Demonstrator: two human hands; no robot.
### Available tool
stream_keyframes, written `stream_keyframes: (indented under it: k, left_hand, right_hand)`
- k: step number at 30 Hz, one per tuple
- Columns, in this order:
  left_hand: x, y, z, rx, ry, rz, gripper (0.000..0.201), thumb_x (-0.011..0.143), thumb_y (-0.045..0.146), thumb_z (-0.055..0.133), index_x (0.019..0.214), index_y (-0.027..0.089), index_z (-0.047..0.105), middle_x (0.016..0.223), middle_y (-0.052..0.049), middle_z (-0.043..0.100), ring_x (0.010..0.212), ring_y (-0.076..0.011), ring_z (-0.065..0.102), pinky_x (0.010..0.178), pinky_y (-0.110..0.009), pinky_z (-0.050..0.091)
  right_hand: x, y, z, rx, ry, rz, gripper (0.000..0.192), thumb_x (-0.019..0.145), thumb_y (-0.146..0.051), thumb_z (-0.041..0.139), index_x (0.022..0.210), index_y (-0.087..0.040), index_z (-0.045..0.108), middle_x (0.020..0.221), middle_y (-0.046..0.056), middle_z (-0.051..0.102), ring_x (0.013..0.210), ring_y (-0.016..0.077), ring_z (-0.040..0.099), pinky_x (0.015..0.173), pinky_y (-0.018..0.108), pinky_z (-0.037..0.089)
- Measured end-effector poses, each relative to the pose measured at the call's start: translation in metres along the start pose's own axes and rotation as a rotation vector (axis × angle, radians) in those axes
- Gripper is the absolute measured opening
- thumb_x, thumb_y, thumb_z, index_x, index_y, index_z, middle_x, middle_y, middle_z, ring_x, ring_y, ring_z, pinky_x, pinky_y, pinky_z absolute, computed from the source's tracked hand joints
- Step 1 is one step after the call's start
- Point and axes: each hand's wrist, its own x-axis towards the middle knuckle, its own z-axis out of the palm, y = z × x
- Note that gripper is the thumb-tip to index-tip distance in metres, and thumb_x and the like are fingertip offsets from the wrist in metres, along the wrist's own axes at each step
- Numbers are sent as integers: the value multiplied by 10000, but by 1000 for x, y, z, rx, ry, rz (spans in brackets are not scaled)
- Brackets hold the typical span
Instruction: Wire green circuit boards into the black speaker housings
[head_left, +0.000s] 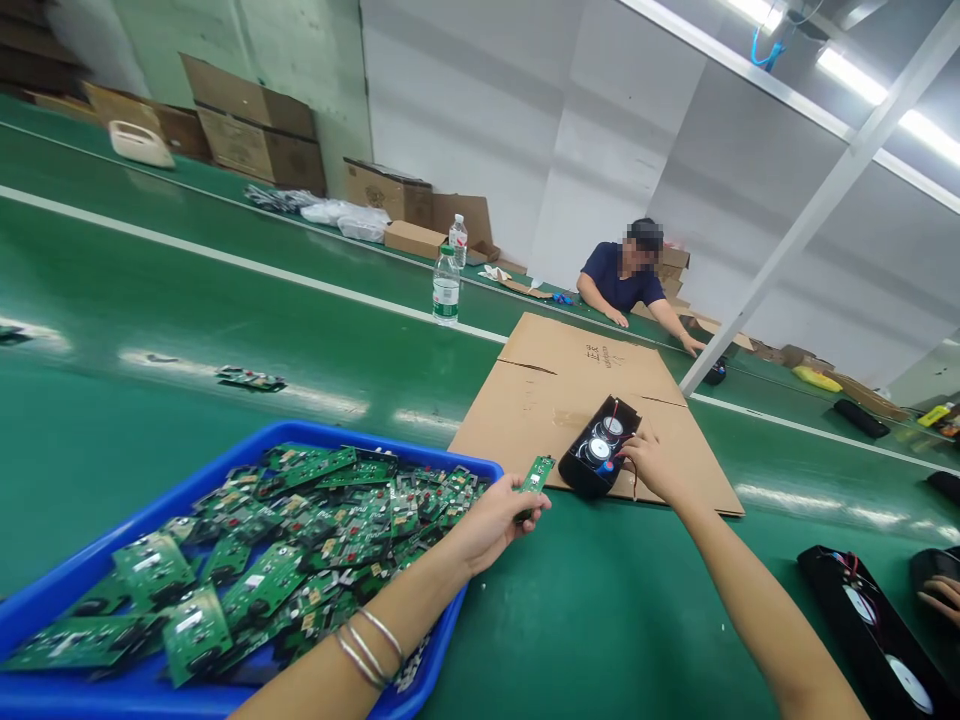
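Left hand (491,520): pinching a small green board (537,474) between thumb and fingers, held just above the surface (150,310), bangles on the wrist.
Right hand (651,465): fingers down on the near end of a black speaker (598,448), touching its red wire; can't tell if it's actually gripping.
Speaker: lying on a flat cardboard sheet (570,375), at 2 o'clock from the board, two round drivers facing up.
Tray (90,570): blue, at 8 o'clock from the left hand, piled with more green boards.
Bottle (446,287): standing at 12 o'clock, well beyond the cardboard.
Other person (622,275): across the surface at 1 o'clock, hands on it.
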Motion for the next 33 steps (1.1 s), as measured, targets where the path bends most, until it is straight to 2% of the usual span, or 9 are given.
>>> stream_keyframes:
  k: [6, 11, 17, 21, 23, 25, 27, 30, 33]
  left_hand:
    - [-1, 0, -1, 96, -12, 51, 443, 529, 199, 754, 805, 175, 408, 558, 66, 525, 454, -46, 428, 454, -170, 317]
    - [-4, 1, -1, 151, -40, 51, 479, 511, 221, 753, 839, 174, 406, 559, 80, 491, 469, -55, 427, 476, -189, 311]
    - [-12, 7, 2, 182, -52, 45, 522, 498, 204, 757, 889, 170, 413, 659, 57, 528, 494, -51, 428, 491, -197, 317]
    - [-18, 14, 5, 187, -59, 55, 587, 511, 215, 767, 984, 167, 424, 671, 51, 543, 536, -65, 459, 509, -195, 353]
    - [-20, 17, 5, 145, -57, 58, 588, 534, 221, 763, 1018, 178, 432, 617, 73, 517, 516, -58, 447, 486, -174, 343]
    - [-21, 18, 5, 73, -61, 39, 505, 560, 205, 753, 970, 185, 459, 546, 93, 474, 458, -39, 398, 427, -141, 287]
    - [-21, 19, 5, 12, -72, 2, 358, 577, 171, 736, 834, 172, 486, 533, 84, 470, 418, -20, 350, 378, -123, 224]
    - [-21, 19, 6, -19, -83, -48, 183, 623, 152, 687, 701, 139, 522, 616, 17, 544, 440, -25, 394, 367, -124, 261]
    - [-25, 19, 8, -49, -81, -71, 100, 716, 193, 613, 785, 121, 618, 713, -47, 600, 591, -94, 529, 480, -173, 415]
  right_hand:
    - [-24, -21, -3, -18, 73, -83, 93, 800, -249, 607, 761, -168, 631, 751, 58, 601, 794, 187, 445, 698, 303, 284]
    - [-70, -59, 0, -7, 155, -119, 130, 826, -162, 546, 701, -153, 577, 679, 32, 560, 702, 163, 415, 661, 291, 276]
    - [-113, -102, 7, 63, 309, -124, 164, 749, -95, 599, 635, -167, 506, 609, 7, 514, 643, 162, 400, 647, 305, 289]
    - [-117, -125, -8, 135, 341, -2, 173, 718, -127, 647, 868, -153, 566, 749, 39, 549, 675, 171, 434, 619, 294, 335]
    - [-113, -137, -17, 212, 362, -72, 225, 760, -145, 607, 980, -162, 564, 782, 42, 539, 657, 155, 435, 573, 267, 339]
    - [-108, -148, -25, 303, 409, -215, 131, 828, -115, 495, 897, -174, 590, 718, 24, 510, 606, 128, 414, 532, 240, 331]
    - [-103, -153, -34, 386, 452, -270, 195, 861, -94, 423, 799, -166, 594, 713, 29, 511, 625, 119, 431, 556, 232, 360]
    - [-99, -149, -49, 457, 331, -234, 103, 822, -228, 571, 904, -171, 597, 963, 77, 560, 865, 167, 487, 737, 291, 416]
    - [-100, -138, -56, 454, 115, -331, 302, 722, -281, 694, 996, -226, 582, 1052, 46, 577, 968, 196, 476, 824, 336, 397]
